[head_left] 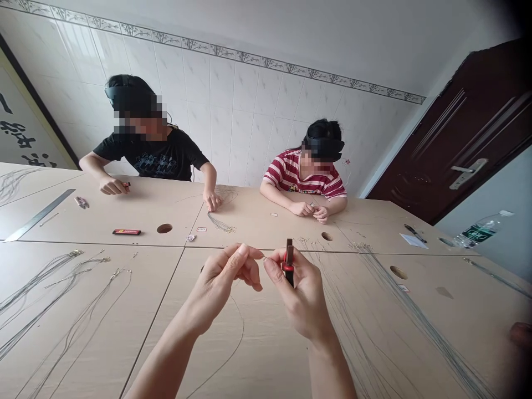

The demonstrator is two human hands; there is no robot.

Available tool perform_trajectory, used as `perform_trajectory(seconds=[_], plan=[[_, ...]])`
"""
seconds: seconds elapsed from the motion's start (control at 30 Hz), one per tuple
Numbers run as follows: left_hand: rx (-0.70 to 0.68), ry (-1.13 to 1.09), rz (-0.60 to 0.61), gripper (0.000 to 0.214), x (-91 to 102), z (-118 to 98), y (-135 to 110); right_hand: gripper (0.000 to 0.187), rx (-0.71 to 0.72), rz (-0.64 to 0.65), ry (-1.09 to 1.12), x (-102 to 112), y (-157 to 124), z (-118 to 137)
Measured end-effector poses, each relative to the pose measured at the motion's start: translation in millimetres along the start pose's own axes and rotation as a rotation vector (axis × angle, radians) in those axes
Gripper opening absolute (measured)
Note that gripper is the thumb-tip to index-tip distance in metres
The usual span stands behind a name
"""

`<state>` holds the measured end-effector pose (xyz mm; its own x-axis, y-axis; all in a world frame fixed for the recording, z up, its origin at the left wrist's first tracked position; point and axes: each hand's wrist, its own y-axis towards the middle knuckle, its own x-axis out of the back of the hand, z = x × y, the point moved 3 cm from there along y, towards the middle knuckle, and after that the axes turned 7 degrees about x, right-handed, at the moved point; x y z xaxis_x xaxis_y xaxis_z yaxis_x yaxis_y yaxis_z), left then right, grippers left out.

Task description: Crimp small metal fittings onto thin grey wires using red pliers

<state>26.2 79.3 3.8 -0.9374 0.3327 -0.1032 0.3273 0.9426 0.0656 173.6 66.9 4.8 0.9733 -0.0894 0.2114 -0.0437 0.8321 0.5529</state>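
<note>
My left hand (pixel 230 271) is closed, thumb and index finger pinched together on the end of a thin cord. From beneath it the cord (pixel 243 327) hangs in a loose curve toward the front of the table. Wrapped in my right hand (pixel 301 293) are small pliers (pixel 289 263) with red and black handles, their jaws pointing up. The thumb and index fingertips of that hand meet the left fingertips, where something tiny is too small to make out.
Bundles of thin cords (pixel 409 305) lie to the right, with more cord bundles (pixel 50 277) at left. Across the table (pixel 216 360) sit two people, one in a black shirt (pixel 153 158), one in a striped shirt (pixel 286 172). A metal ruler (pixel 41 213) and a water bottle (pixel 482 230) are nearby.
</note>
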Motion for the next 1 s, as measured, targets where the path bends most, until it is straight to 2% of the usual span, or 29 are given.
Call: perform_trajectory(seconds=[0.1,0.23,0.3,0.4,0.47,0.53,0.57,0.63,0.77,0.87,1.0], plan=[[0.094,-0.08,0.135,0.037,0.0,1.9,0.0,0.021,-0.023,-0.012,0.046,1.3,2.1,0.0],[0.27,-0.233,0.386,0.037,-2.4,7.0,-5.0,0.025,-0.091,-0.059,0.139,2.1,3.4,-6.7],[0.295,-0.367,0.472,0.039,-4.5,9.2,-9.4,0.026,-0.152,-0.083,0.194,1.3,2.9,-13.1],[0.205,-0.64,0.627,0.046,-8.6,7.4,-16.9,0.027,-0.22,-0.099,0.285,-2.1,1.7,-20.8],[0.065,-0.895,0.808,0.05,-9.7,-1.6,-23.2,0.027,-0.248,-0.103,0.337,-5.2,1.0,-23.2],[-0.059,-1.154,0.915,0.052,-6.0,-14.3,-28.5,0.027,-0.268,-0.105,0.375,-8.4,0.4,-24.1],[-0.095,-1.256,0.917,0.051,-3.0,-20.8,-30.3,0.026,-0.275,-0.103,0.388,-10.0,0.2,-24.3],[-0.133,-1.395,0.847,0.047,3.8,-32.4,-32.6,0.027,-0.283,-0.097,0.4,-12.5,-0.3,-24.4],[-0.215,-1.528,0.638,0.031,20.2,-45.6,-36.7,0.027,-0.284,-0.054,0.392,-15.7,-1.5,-23.7],[-0.32,-1.489,0.396,0.029,35.0,-47.5,-39.4,0.027,-0.242,0.002,0.366,-16.8,-2.3,-19.8],[-0.394,-1.345,0.099,0.045,50.2,-52.3,-40.6,0.025,-0.177,0.112,0.342,-19.3,-3.3,-10.5]])
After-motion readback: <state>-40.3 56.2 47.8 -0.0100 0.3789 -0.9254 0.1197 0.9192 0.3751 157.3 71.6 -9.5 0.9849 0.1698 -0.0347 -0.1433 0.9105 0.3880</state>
